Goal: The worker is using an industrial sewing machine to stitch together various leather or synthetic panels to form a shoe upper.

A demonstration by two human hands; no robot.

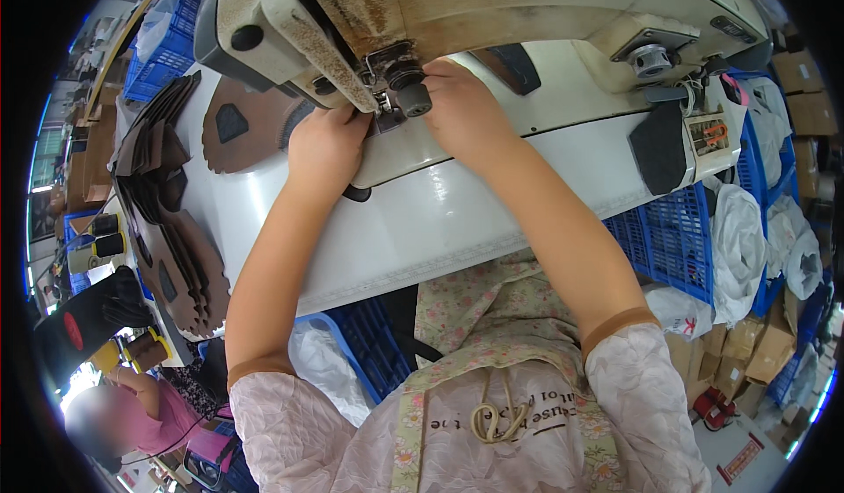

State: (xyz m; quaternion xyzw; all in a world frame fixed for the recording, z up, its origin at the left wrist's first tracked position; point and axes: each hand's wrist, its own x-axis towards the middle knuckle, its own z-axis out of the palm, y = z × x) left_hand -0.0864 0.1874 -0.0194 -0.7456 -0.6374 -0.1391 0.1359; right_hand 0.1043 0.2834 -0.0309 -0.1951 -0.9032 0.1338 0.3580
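A cream sewing machine point(527, 9) stands over the white table. Close to its presser foot point(384, 106), on the left, my left hand point(325, 146) is closed, its fingertips pinching the edge of a brown leather piece point(249, 154) with a dark patch. My right hand point(466, 110) is on the other side of the needle area, with its fingers curled in. The machine head covers some of its fingertips, and what they hold cannot be made out. Behind that hand lies another brown piece point(497, 64) with a dark end.
A stack of brown leather pieces point(176, 255) hangs over the table's left side. A black piece point(659, 150) lies at the table's right end. Blue crates point(668, 233) with white bags stand below right. Thread spools point(107, 245) and a seated person in pink point(167, 414) are at left.
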